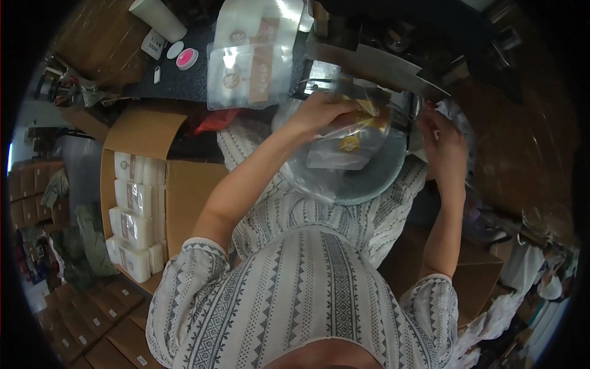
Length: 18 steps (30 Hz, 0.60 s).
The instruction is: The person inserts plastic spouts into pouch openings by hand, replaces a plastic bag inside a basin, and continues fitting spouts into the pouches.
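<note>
My left hand [322, 115] is closed on a clear plastic bag [335, 154] with a round gold print, which hangs over a pale round basin [359, 200] on my lap. The bag's upper part lies against the front of a metal machine [381, 64]. To the right of the machine's front edge, my right hand [444, 140] is raised with its fingers curled together near a small metal part. What those fingers hold, if anything, I cannot make out.
Stacked printed plastic bags [236, 74] lie on a dark table with a pink-topped round tin [187, 59] and a white cup [158, 19]. An open cardboard box [193, 203] at left holds several packs of bags [132, 197]. More cartons [92, 317] stand at lower left.
</note>
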Each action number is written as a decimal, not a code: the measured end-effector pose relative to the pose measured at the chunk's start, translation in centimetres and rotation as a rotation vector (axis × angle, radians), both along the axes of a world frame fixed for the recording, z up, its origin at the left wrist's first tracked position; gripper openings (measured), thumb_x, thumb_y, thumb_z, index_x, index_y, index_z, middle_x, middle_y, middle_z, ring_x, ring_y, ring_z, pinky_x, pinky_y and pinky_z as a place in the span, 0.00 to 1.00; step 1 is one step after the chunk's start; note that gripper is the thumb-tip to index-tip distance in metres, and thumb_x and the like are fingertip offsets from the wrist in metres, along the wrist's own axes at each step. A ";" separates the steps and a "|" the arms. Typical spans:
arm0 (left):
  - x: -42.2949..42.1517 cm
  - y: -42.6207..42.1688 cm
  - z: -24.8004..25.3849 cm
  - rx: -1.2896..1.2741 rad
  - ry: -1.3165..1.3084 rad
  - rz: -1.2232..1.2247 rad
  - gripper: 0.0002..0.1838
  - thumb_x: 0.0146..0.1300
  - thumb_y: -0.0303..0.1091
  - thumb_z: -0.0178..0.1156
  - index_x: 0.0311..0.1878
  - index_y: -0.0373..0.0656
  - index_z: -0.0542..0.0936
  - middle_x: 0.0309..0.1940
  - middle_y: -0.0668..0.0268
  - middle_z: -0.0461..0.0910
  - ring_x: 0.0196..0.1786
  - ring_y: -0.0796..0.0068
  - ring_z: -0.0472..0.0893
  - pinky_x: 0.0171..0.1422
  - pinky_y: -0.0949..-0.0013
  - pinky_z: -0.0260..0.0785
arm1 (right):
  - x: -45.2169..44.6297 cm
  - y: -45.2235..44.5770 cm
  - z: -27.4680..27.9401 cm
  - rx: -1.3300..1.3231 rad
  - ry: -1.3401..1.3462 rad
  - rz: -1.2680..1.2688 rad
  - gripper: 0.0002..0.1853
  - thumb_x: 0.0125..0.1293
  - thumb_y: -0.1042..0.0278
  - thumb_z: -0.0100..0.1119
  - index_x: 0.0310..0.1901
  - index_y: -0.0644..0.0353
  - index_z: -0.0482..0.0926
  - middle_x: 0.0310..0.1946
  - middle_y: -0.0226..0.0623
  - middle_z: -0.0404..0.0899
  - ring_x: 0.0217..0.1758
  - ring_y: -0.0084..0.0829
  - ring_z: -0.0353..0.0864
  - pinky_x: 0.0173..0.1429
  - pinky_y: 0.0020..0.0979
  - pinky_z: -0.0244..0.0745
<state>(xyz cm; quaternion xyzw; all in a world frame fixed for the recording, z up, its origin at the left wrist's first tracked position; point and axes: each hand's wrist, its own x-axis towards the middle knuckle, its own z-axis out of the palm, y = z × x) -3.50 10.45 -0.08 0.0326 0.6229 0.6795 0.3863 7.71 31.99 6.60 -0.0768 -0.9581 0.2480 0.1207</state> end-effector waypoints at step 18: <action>4.4 -10.4 2.3 -0.912 1.277 0.361 0.04 0.58 0.29 0.61 0.35 0.40 0.81 0.33 0.60 0.80 0.35 0.56 0.80 0.36 0.63 0.70 | -2.4 -6.1 1.4 -0.245 0.120 0.383 0.12 0.58 0.74 0.62 0.44 0.59 0.80 0.37 0.40 0.81 0.40 0.43 0.78 0.51 0.35 0.72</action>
